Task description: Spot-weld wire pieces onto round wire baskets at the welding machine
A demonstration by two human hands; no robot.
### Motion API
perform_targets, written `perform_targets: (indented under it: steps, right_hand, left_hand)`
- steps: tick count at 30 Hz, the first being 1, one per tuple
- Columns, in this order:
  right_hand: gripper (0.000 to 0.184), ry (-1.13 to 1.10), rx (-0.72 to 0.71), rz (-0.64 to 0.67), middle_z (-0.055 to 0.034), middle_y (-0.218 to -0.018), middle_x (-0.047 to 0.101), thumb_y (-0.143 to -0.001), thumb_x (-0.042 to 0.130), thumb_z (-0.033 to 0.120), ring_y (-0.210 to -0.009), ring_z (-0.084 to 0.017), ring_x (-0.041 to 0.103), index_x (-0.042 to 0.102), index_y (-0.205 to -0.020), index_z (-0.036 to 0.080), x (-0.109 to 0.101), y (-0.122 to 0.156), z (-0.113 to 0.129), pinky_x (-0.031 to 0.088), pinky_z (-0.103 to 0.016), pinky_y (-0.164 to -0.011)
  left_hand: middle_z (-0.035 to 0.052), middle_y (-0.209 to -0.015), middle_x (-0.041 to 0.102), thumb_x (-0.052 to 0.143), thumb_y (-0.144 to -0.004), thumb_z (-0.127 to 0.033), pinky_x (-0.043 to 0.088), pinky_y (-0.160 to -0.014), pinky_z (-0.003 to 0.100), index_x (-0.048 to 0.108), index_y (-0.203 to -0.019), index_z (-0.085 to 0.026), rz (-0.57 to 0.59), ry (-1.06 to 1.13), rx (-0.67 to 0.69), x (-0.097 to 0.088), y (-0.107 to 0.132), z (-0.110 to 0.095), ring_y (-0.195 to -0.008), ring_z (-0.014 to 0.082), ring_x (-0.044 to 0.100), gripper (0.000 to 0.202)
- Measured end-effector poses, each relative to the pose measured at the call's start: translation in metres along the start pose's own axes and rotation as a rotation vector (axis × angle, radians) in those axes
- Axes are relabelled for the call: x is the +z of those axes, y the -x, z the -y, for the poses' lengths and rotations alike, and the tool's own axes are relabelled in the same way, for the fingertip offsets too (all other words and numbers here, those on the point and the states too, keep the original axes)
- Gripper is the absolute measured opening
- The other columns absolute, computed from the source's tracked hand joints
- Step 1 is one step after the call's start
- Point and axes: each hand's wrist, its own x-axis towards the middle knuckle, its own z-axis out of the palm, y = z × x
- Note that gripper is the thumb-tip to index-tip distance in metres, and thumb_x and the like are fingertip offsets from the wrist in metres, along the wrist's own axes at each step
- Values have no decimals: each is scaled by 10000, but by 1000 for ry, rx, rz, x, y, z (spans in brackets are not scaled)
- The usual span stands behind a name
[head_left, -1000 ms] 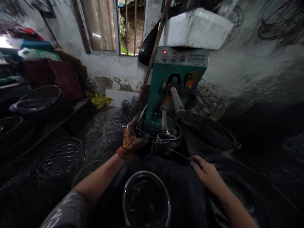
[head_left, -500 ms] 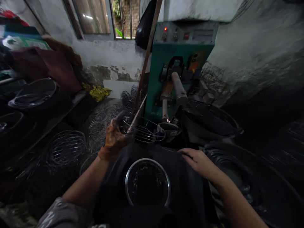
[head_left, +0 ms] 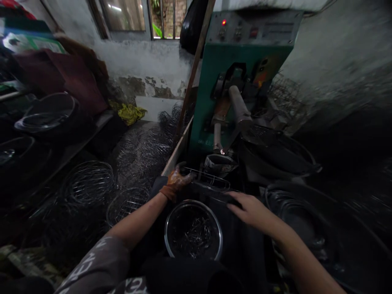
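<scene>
My left hand (head_left: 177, 183), in a stained orange glove, grips the near rim of a wire basket frame (head_left: 208, 179) that lies tilted low in front of the green welding machine (head_left: 235, 81). My bare right hand (head_left: 248, 208) rests with fingers curled at the frame's right edge, on a thin wire; whether it pinches the wire is unclear. Directly below both hands sits a round metal bowl (head_left: 193, 228) holding several short wire pieces. The machine's two electrode arms (head_left: 239, 110) point down toward the frame, with a small glow at their tip.
Finished wire baskets (head_left: 88, 181) lie piled on the floor at left. Dark tubs (head_left: 45, 112) stand on a left shelf. A wooden stick (head_left: 196, 65) leans against the machine. Large dark rings and basins (head_left: 281, 151) crowd the right. A barred window (head_left: 143, 16) is behind.
My left hand has brought the wire frame down and toward me, from raised at the electrodes to low above the bowl. My right hand slid left toward the frame. The view tilted downward.
</scene>
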Motion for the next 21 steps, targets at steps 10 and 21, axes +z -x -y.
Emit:
perform_targets:
  steps: [10,21]
  right_hand:
    - [332,110,-74,-127,-87,-1056,793,-950,456,229,-983,-258,727,760,-1085,240,-6,-11,-7,556,-406,-936]
    - [285,375,3,-189,-124,-1046,773,-905,497,173,-933,-250,722,726,-1075,182,0,-47,13,548,-333,-848]
  left_hand:
    - [121,-1229,697,822,-734,-501,488,-1039,421,607,-1342,-210,53,-40,-55,-11,-8,0,-1192,314,640,707]
    - [129,-1161,719,783,-759,-519,511,-971,400,597,-1362,-184,92,-27,-26,-11,-1,-7,-1111,299,668,714]
